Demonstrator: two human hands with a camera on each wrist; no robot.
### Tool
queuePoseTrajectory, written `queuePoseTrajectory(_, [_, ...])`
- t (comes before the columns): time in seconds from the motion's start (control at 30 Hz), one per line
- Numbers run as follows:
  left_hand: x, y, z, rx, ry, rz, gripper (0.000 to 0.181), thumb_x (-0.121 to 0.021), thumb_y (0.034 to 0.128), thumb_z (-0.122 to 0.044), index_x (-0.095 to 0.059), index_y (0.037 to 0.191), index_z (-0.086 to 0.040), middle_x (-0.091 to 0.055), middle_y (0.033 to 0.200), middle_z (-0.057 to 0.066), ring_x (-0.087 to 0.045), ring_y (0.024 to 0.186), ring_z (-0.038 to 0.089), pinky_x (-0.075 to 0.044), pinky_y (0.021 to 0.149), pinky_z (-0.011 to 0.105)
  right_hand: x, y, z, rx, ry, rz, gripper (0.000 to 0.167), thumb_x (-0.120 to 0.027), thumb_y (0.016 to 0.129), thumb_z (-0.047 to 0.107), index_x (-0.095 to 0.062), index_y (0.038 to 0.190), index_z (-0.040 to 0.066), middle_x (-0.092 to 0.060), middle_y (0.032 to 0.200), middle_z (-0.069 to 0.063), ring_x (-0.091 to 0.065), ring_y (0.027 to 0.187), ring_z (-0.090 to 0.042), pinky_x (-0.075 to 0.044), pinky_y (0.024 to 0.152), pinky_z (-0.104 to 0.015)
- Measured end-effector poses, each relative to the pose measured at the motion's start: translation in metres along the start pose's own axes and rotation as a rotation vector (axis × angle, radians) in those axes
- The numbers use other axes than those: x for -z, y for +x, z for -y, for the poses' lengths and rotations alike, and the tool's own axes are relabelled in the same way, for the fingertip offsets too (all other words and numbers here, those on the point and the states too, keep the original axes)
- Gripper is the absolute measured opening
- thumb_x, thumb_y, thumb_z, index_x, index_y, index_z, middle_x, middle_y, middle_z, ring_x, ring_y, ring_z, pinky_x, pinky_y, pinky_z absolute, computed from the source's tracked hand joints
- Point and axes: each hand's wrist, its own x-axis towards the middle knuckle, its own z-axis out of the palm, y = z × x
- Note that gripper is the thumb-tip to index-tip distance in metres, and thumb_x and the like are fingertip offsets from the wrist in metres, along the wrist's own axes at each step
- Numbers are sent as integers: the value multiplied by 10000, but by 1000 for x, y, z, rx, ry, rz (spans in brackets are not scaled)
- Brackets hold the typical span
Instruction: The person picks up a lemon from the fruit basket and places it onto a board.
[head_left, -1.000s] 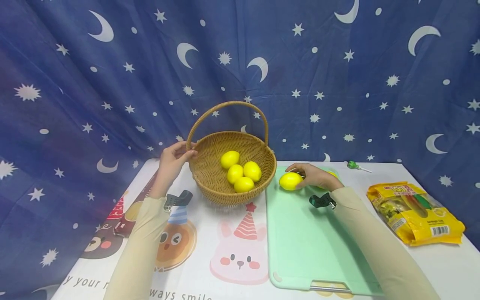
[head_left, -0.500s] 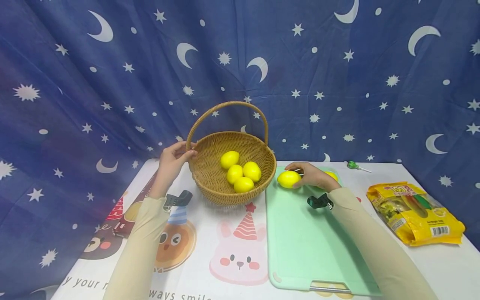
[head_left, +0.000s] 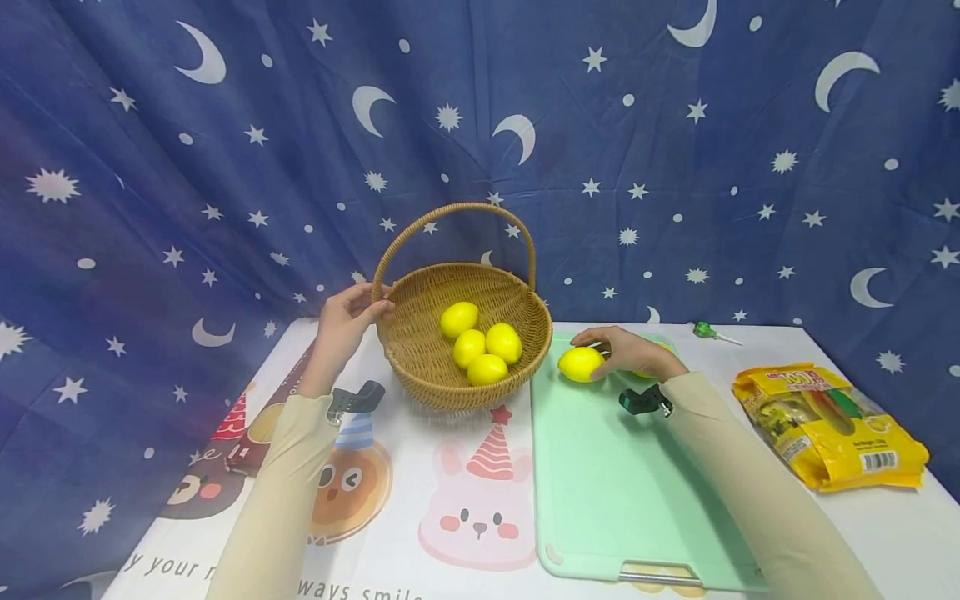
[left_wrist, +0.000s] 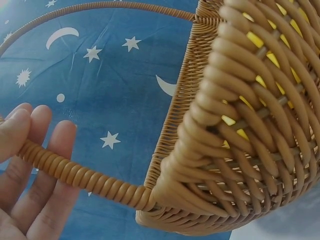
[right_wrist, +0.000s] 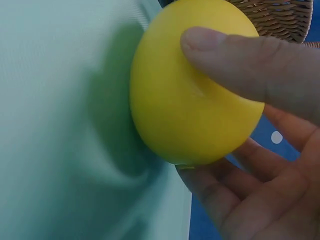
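A wicker basket (head_left: 408, 367) with a tall arched handle tilts toward me and holds several yellow lemons (head_left: 487, 369). My left hand (head_left: 342, 329) grips the lower left end of the handle. In the left wrist view, the thumb lies on the near side of the handle (left_wrist: 80, 175) and the fingers pass behind it. My right hand (head_left: 633, 350) pinches another lemon (head_left: 581, 364) low over the far left part of a green cutting board (head_left: 615, 475). The right wrist view has the thumb on this lemon (right_wrist: 190, 115) and fingers beneath. Behind the right hand, a further lemon (head_left: 664, 347) is mostly hidden.
Right of the board lies a yellow snack bag (head_left: 832, 429), and farther back a green lollipop (head_left: 708, 331). A dark red package (head_left: 262, 429) is partly covered by the left forearm. A blue curtain (head_left: 480, 125) hangs behind the white printed tablecloth (head_left: 465, 467).
The right hand and its lemon shifted slightly left and away, then came back right and nearer. The left hand and the basket stay where they were.
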Motion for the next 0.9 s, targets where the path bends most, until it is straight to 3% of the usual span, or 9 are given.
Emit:
queuePoseTrajectory(0.13, [0,0,0,-2,1,-2,333,-607,915,-210,-604,1171,2,-699,963,75,-640,763,-64,-550,777,165,1,-1,1,0,-4,18,646,-734,736,-44,-459,1320,-68,-441,1390,-259,-401,1285,-416,-290,1117,-561])
queuePoseTrajectory(0.4, [0,-1,0,-13,-18,-6,320,-614,910,-211,-614,1163,-15,-664,858,-155,-642,756,-60,-550,769,161,0,0,3,-35,-15,-23,597,-728,752,-29,-498,1303,-32,-470,1368,-251,-443,1247,-406,-337,1094,-542])
queuePoseTrajectory(0.6, [0,-1,-1,-19,-35,-7,329,-615,910,-204,-608,1166,3,-659,853,-157,-644,758,-52,-556,763,166,-1,2,1,-56,-3,-58,592,-718,769,-32,-485,1313,-33,-447,1380,-262,-435,1251,-426,-397,1055,-523])
queuePoseTrajectory(0.9, [-1,0,0,-17,-51,-9,316,-613,912,-187,-608,1155,15,-637,813,-214,-644,748,-54,-557,748,165,1,0,0,-28,18,-1,647,-730,756,-30,-441,1333,-73,-424,1399,-263,-415,1273,-436,-344,1095,-539])
